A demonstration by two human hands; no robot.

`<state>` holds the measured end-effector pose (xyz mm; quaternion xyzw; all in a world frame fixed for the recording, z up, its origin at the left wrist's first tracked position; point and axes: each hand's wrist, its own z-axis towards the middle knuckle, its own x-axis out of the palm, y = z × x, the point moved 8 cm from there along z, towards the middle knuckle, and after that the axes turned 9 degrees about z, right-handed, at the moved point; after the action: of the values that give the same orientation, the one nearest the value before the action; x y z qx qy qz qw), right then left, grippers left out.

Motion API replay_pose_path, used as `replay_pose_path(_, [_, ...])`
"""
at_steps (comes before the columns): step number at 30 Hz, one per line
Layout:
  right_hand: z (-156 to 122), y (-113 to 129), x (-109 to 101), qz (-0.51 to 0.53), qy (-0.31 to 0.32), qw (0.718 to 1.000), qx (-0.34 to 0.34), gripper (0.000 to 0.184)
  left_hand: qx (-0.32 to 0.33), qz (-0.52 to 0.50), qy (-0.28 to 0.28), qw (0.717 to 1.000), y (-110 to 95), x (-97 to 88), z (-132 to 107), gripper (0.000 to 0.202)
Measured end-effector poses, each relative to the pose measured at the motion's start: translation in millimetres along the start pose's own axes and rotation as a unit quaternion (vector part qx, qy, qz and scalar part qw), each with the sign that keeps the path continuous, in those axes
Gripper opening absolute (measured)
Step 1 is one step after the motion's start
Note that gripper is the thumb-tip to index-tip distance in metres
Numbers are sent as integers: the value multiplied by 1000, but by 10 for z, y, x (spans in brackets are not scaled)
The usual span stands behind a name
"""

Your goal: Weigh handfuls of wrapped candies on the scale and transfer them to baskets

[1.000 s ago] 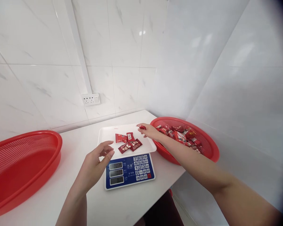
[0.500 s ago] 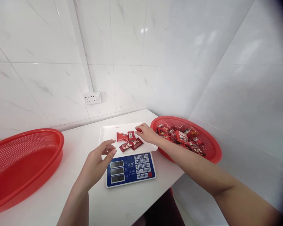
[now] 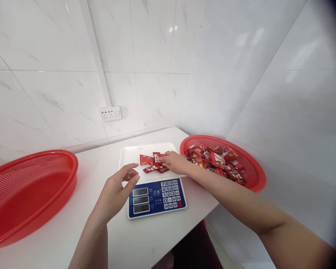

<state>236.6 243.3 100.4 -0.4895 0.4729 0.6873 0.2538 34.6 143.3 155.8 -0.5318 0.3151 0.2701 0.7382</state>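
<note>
Fingers [image 3: 164, 158] of the right hand [image 3: 176, 163] had come down from the pan's far edge onto the little pile of red packets [image 3: 150, 164] and lay curled over it; whether they pinched one could not be told. On the white counter [image 3: 145, 243], the big red basket [image 3: 44, 156] sat at the left and the smaller red basket [image 3: 258, 183] at the right (with a loose heap of more packets [image 3: 217, 160] in it). Between them stood the blue scale [image 3: 156, 197], its white pan [image 3: 128, 154] carrying the pile. The left hand [image 3: 114, 194] hovered just beside the pan's near corner, fingers loosely spread, holding nothing.
</note>
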Motion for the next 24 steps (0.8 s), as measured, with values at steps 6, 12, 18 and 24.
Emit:
replay_pose_path(6, [-21,-17,-12,-32,10,998,45,38,0,-3,6,1000,12,22,-5,37])
replay_pose_path(12, [-58,-9,-125,-14,-17,998,57,38,3,-8,2,1000,8,8,-4,37])
replay_pose_path(18, [-343,-78,-363,63,-82,993,52,36,-35,-47,-88,994,49,-174,-19,34])
replay_pose_path(24, [-843,-321,-510,94,-109,986,85,34,-68,-114,-172,976,106,-346,-80,29])
